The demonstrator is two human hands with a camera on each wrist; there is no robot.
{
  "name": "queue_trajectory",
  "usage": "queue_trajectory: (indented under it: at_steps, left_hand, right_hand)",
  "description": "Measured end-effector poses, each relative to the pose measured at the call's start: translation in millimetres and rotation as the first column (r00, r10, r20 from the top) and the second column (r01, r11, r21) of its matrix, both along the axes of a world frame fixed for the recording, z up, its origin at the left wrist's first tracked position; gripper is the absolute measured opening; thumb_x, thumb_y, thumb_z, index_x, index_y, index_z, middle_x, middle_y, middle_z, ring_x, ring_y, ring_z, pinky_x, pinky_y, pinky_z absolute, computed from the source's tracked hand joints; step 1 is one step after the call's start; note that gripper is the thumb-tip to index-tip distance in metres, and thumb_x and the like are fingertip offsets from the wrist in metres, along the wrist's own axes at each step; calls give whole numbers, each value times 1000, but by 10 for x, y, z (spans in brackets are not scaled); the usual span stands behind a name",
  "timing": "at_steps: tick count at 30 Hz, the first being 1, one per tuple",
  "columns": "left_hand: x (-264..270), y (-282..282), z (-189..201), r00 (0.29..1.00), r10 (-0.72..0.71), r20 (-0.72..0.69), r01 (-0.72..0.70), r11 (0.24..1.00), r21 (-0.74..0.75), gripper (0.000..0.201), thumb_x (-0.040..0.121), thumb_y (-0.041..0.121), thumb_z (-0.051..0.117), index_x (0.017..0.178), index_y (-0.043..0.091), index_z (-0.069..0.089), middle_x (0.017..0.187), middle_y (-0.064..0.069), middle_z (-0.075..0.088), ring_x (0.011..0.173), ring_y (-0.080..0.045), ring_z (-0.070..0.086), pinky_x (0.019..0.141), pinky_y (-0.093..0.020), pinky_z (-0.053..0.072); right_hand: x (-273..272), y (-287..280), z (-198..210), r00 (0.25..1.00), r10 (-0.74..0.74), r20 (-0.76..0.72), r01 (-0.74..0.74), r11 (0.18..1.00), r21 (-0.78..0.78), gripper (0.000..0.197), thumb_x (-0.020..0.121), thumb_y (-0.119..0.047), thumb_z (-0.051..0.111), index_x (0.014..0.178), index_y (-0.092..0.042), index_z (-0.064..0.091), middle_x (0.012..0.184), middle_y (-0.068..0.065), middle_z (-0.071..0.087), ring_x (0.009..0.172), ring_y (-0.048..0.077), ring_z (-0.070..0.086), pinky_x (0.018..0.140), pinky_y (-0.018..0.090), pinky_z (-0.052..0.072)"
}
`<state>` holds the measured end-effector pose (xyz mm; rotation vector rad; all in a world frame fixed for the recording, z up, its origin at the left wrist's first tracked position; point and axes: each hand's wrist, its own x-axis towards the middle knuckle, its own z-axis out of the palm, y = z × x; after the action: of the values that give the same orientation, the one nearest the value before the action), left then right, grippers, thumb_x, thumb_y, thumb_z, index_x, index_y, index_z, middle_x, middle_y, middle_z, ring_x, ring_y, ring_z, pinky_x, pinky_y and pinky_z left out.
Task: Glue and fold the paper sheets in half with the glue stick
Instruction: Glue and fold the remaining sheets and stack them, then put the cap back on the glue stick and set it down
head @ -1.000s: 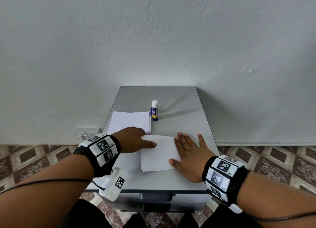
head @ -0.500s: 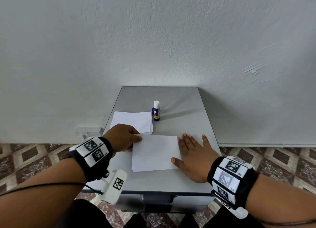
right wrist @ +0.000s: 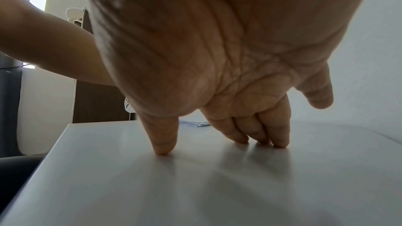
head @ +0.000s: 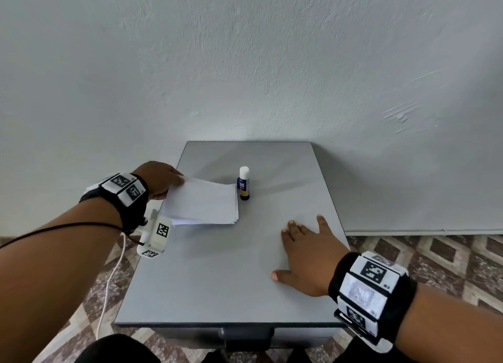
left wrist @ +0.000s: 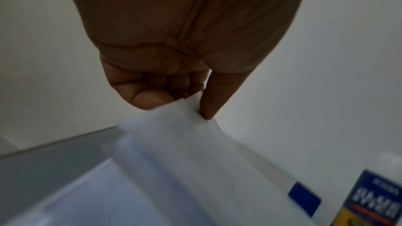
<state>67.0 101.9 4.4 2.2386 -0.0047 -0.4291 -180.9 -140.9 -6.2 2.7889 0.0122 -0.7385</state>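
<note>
Grey tabletop (head: pixel 217 275) fills the lower middle of the head view, set against a white wall (head: pixel 245 63); patterned floor tiles (head: pixel 449 253) show at both lower corners.

Left hand (head: pixel 160 179), left of centre in the head view, holds the far-left corner of a white paper sheet (head: pixel 201 199). Left wrist view: thumb (left wrist: pixel 214 95) pressed down on the corner from above, remaining fingers curled under it, so the corner is pinched and lifted. The sheet slopes from that raised corner down onto the paper stack (head: pixel 206 219), which lies on the left half of the tabletop. Motion blur on the sheet in the wrist view; edges there not readable.

Glue stick (head: pixel 244 183) stands upright, white cap on, blue and yellow label, just beside the stack's far-right corner. Cannot tell whether it touches the paper. Its label also shows at the lower right edge of the left wrist view (left wrist: pixel 374 204).

Right hand (head: pixel 307 256) lies palm down on bare tabletop, right of centre, well apart from the stack and the stick. Fingers straight, three held together, little finger and thumb splayed out. Right wrist view: fingertips (right wrist: pixel 163 147) touch the surface, palm arched slightly above it; nothing held.

White cable (head: pixel 109 289) hangs down at the left edge of the table.
</note>
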Motion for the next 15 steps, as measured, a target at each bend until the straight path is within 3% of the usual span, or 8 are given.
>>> queue_trajectory:
  at_steps: [4,8,10,12,15]
  left_hand:
    - [63,-46,-87,996,-43,82,25,979,203,6,86,17,68,86,17,73,96,-10,68,82,-26,62,71,-32,56]
    - [-19,-83,-49,965,-126,228,19,907,421,36,86,40,70,115,19,68,113,-4,69,109,-25,61,91,-31,46]
    - [-83,-90,-32,933,-114,341,-52,896,442,44,83,48,67,120,24,62,114,-1,68,114,-25,59,97,-35,46]
    - [-202,-166,-4,876,-127,466,-77,916,393,40,81,48,66,115,27,62,110,1,68,109,-25,59,96,-39,49]
    - [-461,-433,49,859,-198,473,56,953,298,30,82,41,70,109,28,65,98,7,67,92,-15,61,81,-27,46]
  right_hand:
    - [4,-15,-17,1000,13,13,-13,1000,5,90,95,-69,21,156,-7,-3,163,15,-5,151,25,2,116,61,-9]
    - [-4,-28,-9,999,27,25,-28,999,30,91,94,-69,25,156,-6,2,163,16,1,151,26,8,118,58,-5]
    - [29,-31,20,997,8,75,-14,997,82,85,93,-68,31,153,-8,22,160,15,20,146,27,25,119,53,9]
    - [107,-39,68,974,-58,217,12,978,207,65,93,-64,40,137,-17,48,139,6,51,127,25,50,107,41,33]
    - [279,-53,172,868,-259,424,39,887,461,46,92,-56,49,128,-28,57,125,-9,61,113,14,58,89,30,44]
